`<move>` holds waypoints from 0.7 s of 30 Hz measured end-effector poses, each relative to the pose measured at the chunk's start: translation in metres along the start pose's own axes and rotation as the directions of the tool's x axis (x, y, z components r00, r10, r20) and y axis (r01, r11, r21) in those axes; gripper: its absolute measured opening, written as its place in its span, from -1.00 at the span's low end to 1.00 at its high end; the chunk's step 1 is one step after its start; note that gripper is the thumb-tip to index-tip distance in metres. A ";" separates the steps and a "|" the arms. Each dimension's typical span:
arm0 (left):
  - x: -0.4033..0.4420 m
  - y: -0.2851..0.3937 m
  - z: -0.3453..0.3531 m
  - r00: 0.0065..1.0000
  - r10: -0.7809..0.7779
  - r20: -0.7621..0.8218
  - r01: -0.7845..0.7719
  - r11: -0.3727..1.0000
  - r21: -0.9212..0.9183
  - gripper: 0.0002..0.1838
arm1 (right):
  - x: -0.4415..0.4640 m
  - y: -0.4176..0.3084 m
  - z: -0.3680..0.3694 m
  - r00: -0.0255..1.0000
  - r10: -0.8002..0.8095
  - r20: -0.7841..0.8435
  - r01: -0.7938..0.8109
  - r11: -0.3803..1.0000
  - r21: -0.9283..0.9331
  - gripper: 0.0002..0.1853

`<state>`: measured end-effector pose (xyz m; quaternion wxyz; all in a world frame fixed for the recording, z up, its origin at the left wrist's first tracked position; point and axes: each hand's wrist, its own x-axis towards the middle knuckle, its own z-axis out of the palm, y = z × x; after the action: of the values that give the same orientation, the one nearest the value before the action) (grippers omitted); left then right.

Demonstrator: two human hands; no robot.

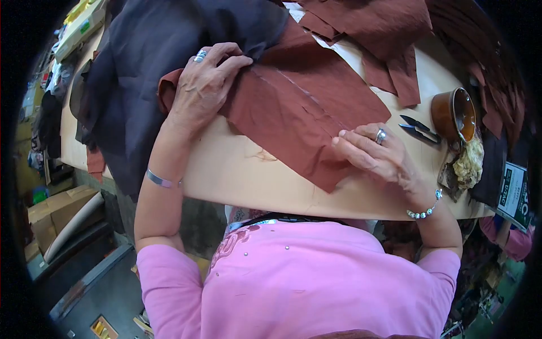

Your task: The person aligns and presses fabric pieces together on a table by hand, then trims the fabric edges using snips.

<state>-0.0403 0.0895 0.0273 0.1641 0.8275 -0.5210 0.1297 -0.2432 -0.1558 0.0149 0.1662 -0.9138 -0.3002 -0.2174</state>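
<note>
A reddish-brown cloth (305,107) with a pale line along its middle lies slantwise on the light table (254,181). At its upper left, my left hand (210,85) has its fingers bent and pinches the fabric where it meets a dark cloth (135,51). My right hand (375,152) rests on the lower right part of the brown cloth, thumb and fingertips pressed together at the end of the pale line. Loose threads (262,156) lie on the table below the cloth.
Black thread snips (419,130) lie right of my right hand, beside a brown glazed pot (451,116) and a crumpled yellowish wad (468,164). More brown cloth (367,28) is heaped at the back. Cardboard boxes (59,214) stand at the lower left. Another person's arm (502,233) shows at right.
</note>
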 end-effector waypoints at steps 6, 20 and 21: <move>-0.009 0.008 -0.010 0.998 0.003 0.066 0.009 0.984 -0.177 -0.83 | 0.008 -0.015 -0.036 0.953 0.160 0.257 -0.203 0.968 0.148 -0.58; 0.005 0.026 -0.029 0.939 -0.269 0.214 0.260 0.963 0.067 -0.74 | 0.097 0.014 0.062 0.995 0.067 -0.073 -0.040 0.947 0.317 -0.73; 0.004 0.021 -0.028 0.938 -0.254 0.236 0.254 0.967 0.032 -0.67 | 0.098 0.015 0.067 0.992 0.083 -0.091 -0.049 0.944 0.325 -0.72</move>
<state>-0.0589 0.0894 0.0576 0.1154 0.8974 -0.4258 0.0072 -0.1433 -0.0917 0.0042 0.3359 -0.8713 -0.2919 -0.2069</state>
